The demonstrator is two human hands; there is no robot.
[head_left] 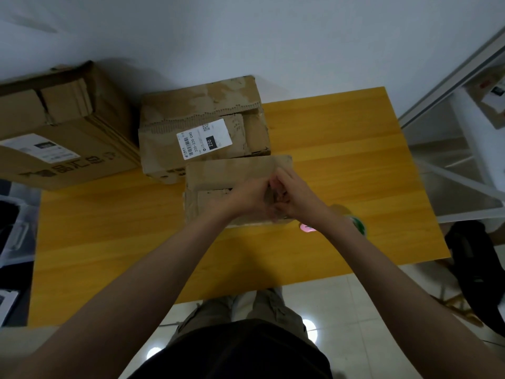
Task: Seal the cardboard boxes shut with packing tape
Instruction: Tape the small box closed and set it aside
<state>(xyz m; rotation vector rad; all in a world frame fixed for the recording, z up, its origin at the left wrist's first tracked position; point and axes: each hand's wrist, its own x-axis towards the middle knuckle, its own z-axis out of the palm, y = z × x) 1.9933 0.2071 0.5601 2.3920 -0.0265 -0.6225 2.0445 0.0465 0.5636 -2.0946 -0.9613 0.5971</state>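
A small worn cardboard box (218, 181) lies at the middle of the yellow table (109, 242), its flaps folded down. My left hand (246, 198) and my right hand (293, 199) meet over the box's right end. Both have curled fingers and pinch what looks like a strip of tape (270, 199) between them; blur hides the detail. A tape roll (355, 221) with a green core shows beside my right wrist, partly hidden by the forearm. A mid-sized box (205, 127) with a white label stands just behind the small one.
A large box (62, 127) with a label sits at the table's far left, overhanging the edge. A small pink object (307, 228) lies under my right wrist. White shelving (464, 132) stands to the right, a dark bag (478, 269) on the floor, a bin (16, 228) at left.
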